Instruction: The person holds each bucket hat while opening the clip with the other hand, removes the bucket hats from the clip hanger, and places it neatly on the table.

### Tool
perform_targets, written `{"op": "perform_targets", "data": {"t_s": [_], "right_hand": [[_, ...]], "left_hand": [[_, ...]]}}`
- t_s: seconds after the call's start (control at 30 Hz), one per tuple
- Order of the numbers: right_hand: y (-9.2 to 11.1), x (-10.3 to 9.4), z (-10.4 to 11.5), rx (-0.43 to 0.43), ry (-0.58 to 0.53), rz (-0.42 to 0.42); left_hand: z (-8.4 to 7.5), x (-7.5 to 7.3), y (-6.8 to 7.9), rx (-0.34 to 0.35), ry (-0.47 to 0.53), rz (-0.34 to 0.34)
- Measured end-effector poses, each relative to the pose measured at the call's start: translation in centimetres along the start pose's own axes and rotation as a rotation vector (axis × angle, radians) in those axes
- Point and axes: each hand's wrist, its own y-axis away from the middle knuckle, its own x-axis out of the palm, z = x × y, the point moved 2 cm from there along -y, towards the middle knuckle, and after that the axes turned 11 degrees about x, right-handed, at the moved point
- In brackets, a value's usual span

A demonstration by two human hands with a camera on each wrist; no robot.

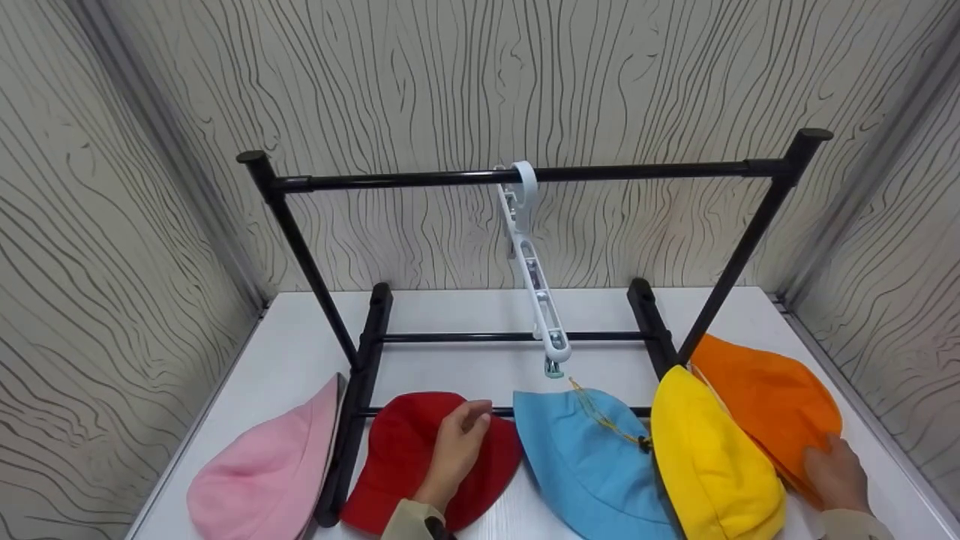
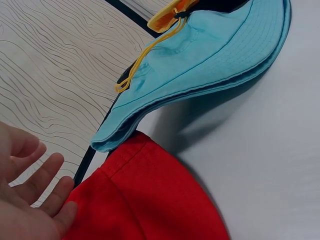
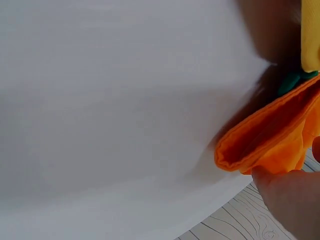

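Observation:
My left hand point(image 1: 456, 450) is over the red bucket hat point(image 1: 397, 442), its fingers loosely bent and holding nothing. In the left wrist view the fingers overlap the red hat's edge. At the far right, my right hand point(image 1: 838, 474) grips the orange bucket hat point(image 1: 780, 405) by its side, the thumb against the cloth in the right wrist view. A yellow bucket hat point(image 1: 709, 457) lies partly over the orange one. Between the yellow and red hats sits a light blue bucket hat point(image 1: 592, 465), with a yellow cord point(image 1: 596, 411) across it.
A black rack point(image 1: 420, 178) stands on the white table point(image 1: 457, 311). From its top bar hangs a white multi-slot hanger point(image 1: 536, 281) with a small clip point(image 1: 553, 367) at its near end. A pink bucket hat point(image 1: 259, 469) is at the left. Wood-patterned panels point(image 1: 420, 82) surround the table.

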Motion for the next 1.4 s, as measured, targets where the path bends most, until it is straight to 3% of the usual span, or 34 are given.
{"op": "perform_targets", "data": {"t_s": [0.3,0.63,0.83,1.0,1.17,1.3,1.4], "right_hand": [[0.1,0.0,0.6,0.025,-0.014,0.009],[0.7,0.0,1.9,-0.063,0.067,0.012],[1.6,0.2,3.2,-0.174,0.155,0.046],[2.7,0.3,4.5,-0.295,0.207,0.044],[4.0,0.6,5.5,-0.424,0.295,-0.007],[5.1,1.1,6.3,-0.502,0.369,-0.088],[6.0,1.5,6.9,-0.537,0.404,-0.154]], "left_hand": [[0.2,-0.4,-0.3,-0.021,-0.004,-0.003],[-0.1,-1.0,-0.4,0.002,-0.038,-0.005],[-0.4,-1.3,-0.5,0.012,-0.094,0.021],[-0.8,-2.0,-0.4,0.081,-0.157,0.041],[-1.4,-2.7,-0.3,0.171,-0.313,0.043],[-2.1,-3.2,-0.4,0.268,-0.508,0.015],[-2.7,-3.6,-0.5,0.300,-0.664,-0.005]]}}
